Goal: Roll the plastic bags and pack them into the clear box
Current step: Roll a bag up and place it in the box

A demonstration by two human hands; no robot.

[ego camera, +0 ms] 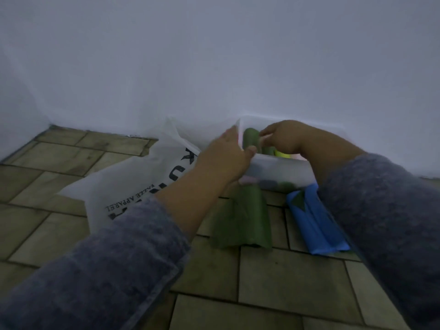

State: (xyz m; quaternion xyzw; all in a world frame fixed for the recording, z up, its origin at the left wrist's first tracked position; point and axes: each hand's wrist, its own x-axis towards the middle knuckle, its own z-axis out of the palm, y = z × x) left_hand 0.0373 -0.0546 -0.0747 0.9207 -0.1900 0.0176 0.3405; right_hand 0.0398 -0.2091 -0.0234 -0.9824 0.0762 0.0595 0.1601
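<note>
The clear box (pixel 283 169) stands on the tiled floor against the white wall. My left hand (pixel 226 156) grips its near-left rim. My right hand (pixel 283 136) reaches over the box and pinches the top of a rolled green bag (pixel 251 140) that stands upright inside at the left end. Other rolls show in the box, one yellow-green (pixel 282 153) and dark ones seen through the front wall. In front of the box lie a flat folded green bag (pixel 242 222) and a folded blue bag (pixel 316 225).
A large white plastic bag (pixel 133 186) with black lettering lies spread on the floor left of the box. The wall corner is at far left. Beige floor tiles (pixel 285 277) fill the foreground. Grey fleece sleeves cover both forearms.
</note>
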